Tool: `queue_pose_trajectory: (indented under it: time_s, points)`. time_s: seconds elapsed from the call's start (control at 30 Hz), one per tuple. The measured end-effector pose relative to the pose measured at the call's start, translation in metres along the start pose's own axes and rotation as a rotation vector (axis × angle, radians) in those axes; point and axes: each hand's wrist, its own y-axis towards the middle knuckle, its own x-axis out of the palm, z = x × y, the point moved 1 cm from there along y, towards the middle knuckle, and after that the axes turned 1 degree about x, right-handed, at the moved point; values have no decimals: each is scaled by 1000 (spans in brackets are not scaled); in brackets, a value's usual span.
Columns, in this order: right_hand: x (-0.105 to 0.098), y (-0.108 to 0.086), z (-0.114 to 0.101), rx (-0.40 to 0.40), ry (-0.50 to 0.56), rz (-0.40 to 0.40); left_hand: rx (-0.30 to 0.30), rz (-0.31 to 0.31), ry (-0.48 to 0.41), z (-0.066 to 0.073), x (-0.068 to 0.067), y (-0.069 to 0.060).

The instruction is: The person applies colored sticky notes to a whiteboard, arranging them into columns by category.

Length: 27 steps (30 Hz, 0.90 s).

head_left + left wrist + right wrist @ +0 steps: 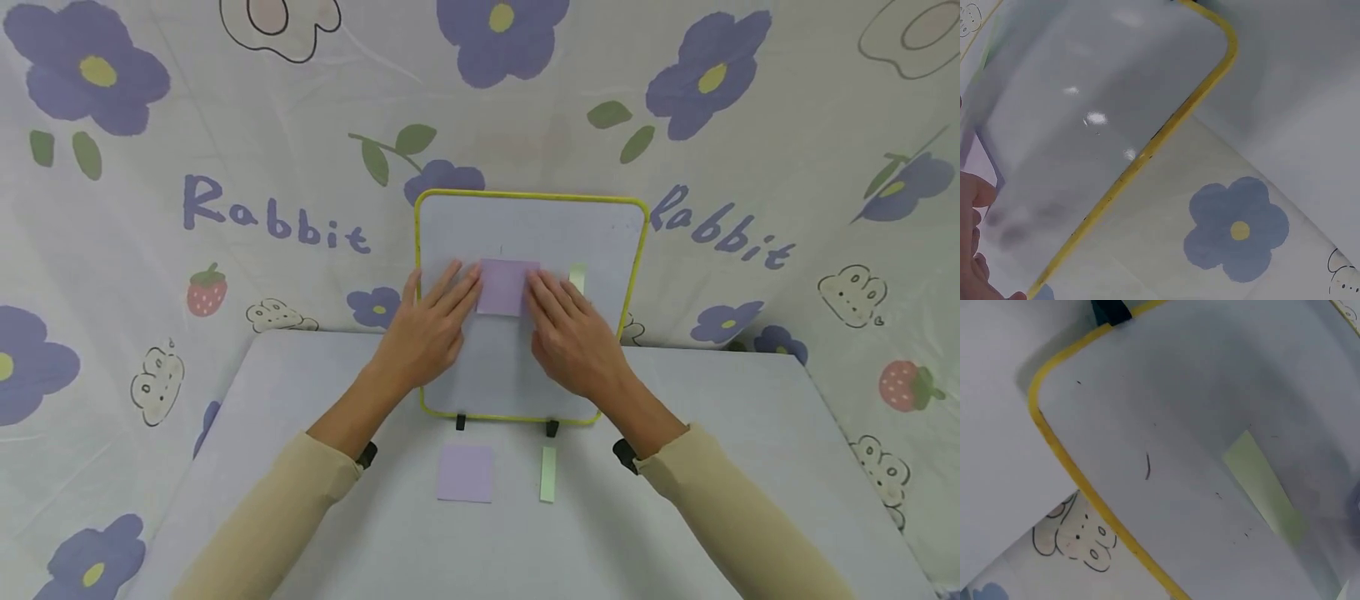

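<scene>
Purple note (500, 288) flat on yellow-rimmed whiteboard (491, 367); left hand (429, 331) and right hand (572, 337), fingers straight, press its side edges; green strip (577, 277) beside right hand; second purple note (465, 473), second green strip (548, 475) on bench (750, 433)

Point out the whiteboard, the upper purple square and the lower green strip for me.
Whiteboard (495, 367): head view, bare surface between the two hands.
Upper purple square (502, 288): head view, middle of its face.
Lower green strip (548, 475): head view, middle of its length.
</scene>
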Motion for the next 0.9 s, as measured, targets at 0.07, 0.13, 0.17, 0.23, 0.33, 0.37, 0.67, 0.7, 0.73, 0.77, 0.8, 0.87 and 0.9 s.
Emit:
queue_pose_trajectory:
  time_s: [0.07,0.13,0.17,0.23,0.33,0.37,0.67,0.7,0.73,0.77,0.8,0.87,0.9]
  points:
    - [-1,-6,-3,-11,12,6,-1,7,-49,0,-1,-8]
    - [-2,-14,-6,-24,26,10,2,3,-88,1,-1,-18]
    - [-3,-18,-8,-29,35,9,6,-3,-102,2,-1,-24]
    - [-5,-27,-12,-38,61,9,18,-22,-120,4,0,-36]
    - [-7,-41,-18,-56,101,6,33,-47,-135,7,4,-55]
    - [-7,-45,-20,-63,110,3,38,-50,-140,8,6,-61]
    - [7,-78,-55,-104,250,-60,60,-125,-262,27,26,-106]
    - [10,-81,-59,-97,282,-62,65,-151,-273,30,28,-112]
    - [13,-84,-63,-90,312,-64,72,-177,-280,34,31,-117]
    - [16,-87,-68,-84,341,-69,78,-203,-289,38,33,-122]
    - [20,-90,-72,-79,369,-78,85,-229,-295,42,36,-127]
    - [25,-95,-79,-73,413,-99,101,-271,-303,49,41,-137]
    - [28,-97,-82,-71,431,-111,109,-291,-301,52,45,-142]
